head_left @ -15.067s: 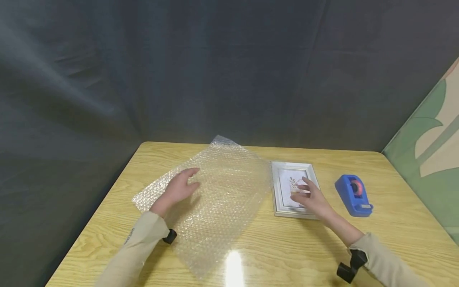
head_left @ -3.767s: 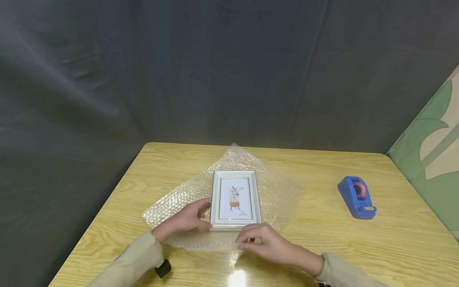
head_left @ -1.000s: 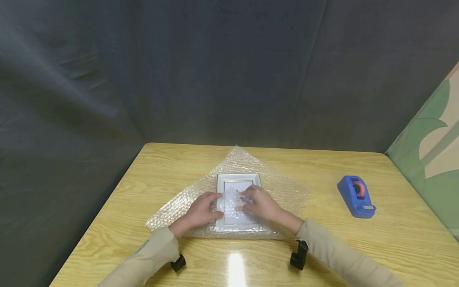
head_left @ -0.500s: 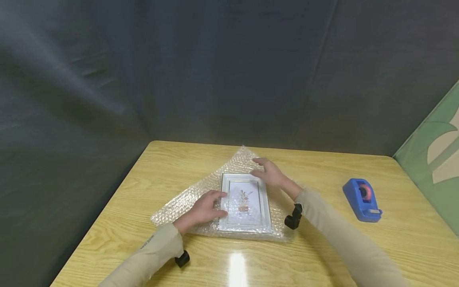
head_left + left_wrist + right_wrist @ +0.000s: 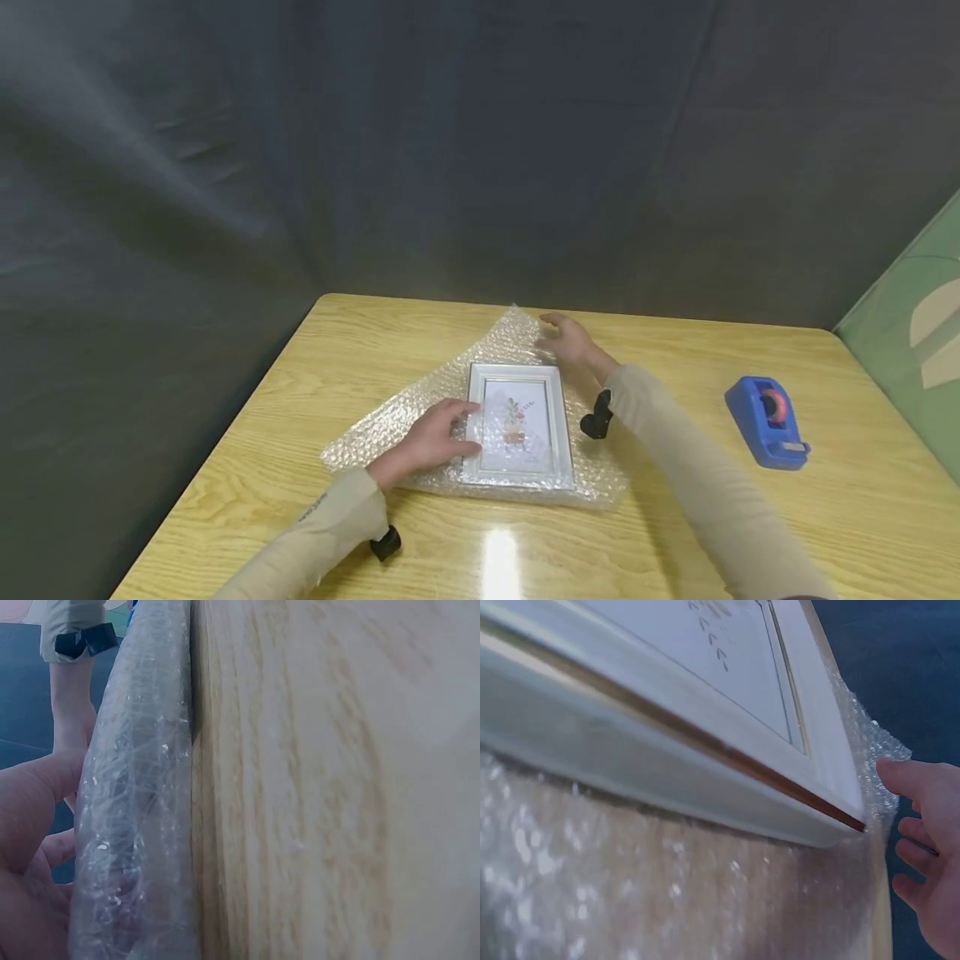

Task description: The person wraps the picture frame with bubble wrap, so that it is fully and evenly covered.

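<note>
A silver-white picture frame (image 5: 562, 417) with a plant print lies face up on a sheet of bubble wrap (image 5: 390, 425). The near part of the wrap is folded back over the frame's lower portion. My left hand (image 5: 433, 437) rests at the frame's left edge, thumb and fingers spread over the folded wrap; the left wrist view shows its thumb against the bubble wrap (image 5: 142, 787). Beyond the frame's far right corner, my right hand (image 5: 568, 340) is by the wrap's far edge. In the right wrist view, the right hand (image 5: 934, 847) has thumb and fingers apart, nothing visibly gripped.
A blue tape dispenser (image 5: 765, 425) with a red-pink roll stands on the right of the wooden table (image 5: 675, 533). A dark curtain (image 5: 480, 150) hangs behind the table's far edge, and a green patterned panel (image 5: 915, 350) borders the right side.
Earlier, the picture frame moved from the right onto the bubble wrap, and the near wrap was folded over it. Lately my right hand moved from the frame's middle to beyond its far corner.
</note>
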Tool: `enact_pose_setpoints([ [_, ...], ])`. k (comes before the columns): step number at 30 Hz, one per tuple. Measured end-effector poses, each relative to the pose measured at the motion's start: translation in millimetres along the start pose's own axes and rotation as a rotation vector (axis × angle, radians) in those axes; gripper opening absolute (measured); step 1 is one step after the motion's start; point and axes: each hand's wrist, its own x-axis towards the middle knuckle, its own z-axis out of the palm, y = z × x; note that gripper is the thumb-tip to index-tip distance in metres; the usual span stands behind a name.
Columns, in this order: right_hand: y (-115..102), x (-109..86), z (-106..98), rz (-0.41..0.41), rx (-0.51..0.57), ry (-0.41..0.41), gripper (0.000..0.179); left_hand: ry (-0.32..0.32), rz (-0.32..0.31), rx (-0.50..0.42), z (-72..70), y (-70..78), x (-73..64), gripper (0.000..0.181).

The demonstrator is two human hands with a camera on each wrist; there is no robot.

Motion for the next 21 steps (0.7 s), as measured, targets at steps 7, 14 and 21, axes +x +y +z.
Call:
enact_pose_setpoints([
  [7, 2.6, 2.2, 5.7, 0.01, 0.06, 0.023, 0.053, -0.005, 0.006, 0.016, -0.5, 3.9, 0.4, 0.066],
  [14, -5.2, -2.5, 5.7, -0.056, 0.063, 0.173, 0.037, -0.005, 0.002, 0.017, 0.3, 3.3, -1.6, 0.065],
  [21, -24.0, -4.5, 9.7, -0.168, -0.001, 0.184, 0.02, 0.006, -0.027, 0.014, -2.9, 1.0, -3.6, 0.065],
])
